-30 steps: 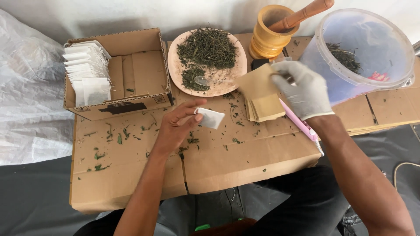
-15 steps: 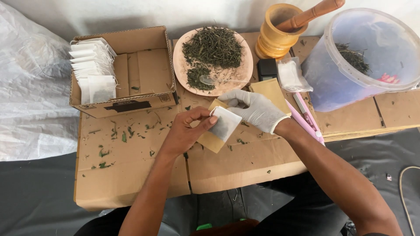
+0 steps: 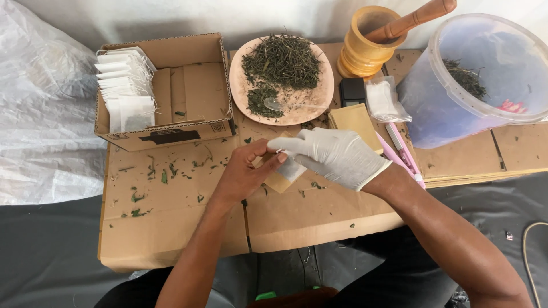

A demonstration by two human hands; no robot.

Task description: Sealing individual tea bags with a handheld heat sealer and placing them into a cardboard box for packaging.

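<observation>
My bare left hand [image 3: 242, 174] pinches a filled white tea bag [image 3: 291, 169] by its upper corner, just above the cardboard work surface [image 3: 171, 228]. My right hand [image 3: 337, 155], in a white glove, covers the bag from the right and holds a small tan paper envelope [image 3: 278, 181] under it. A stack of tan envelopes [image 3: 354, 120] lies just behind my right hand. A pink plate [image 3: 282, 74] with dried green herb and a small spoon stands farther back.
An open cardboard box [image 3: 165, 85] at the back left holds a row of filled white tea bags [image 3: 125, 85]. A wooden mortar with pestle [image 3: 374, 37], a clear plastic bucket [image 3: 485, 74], a pink tool [image 3: 402, 151] and a packet of empty bags [image 3: 383, 100] stand at the right. Herb crumbs litter the cardboard.
My right hand came from the envelope stack with one tan envelope to the tea bag in my left hand. The two hands now meet over bag and envelope.
</observation>
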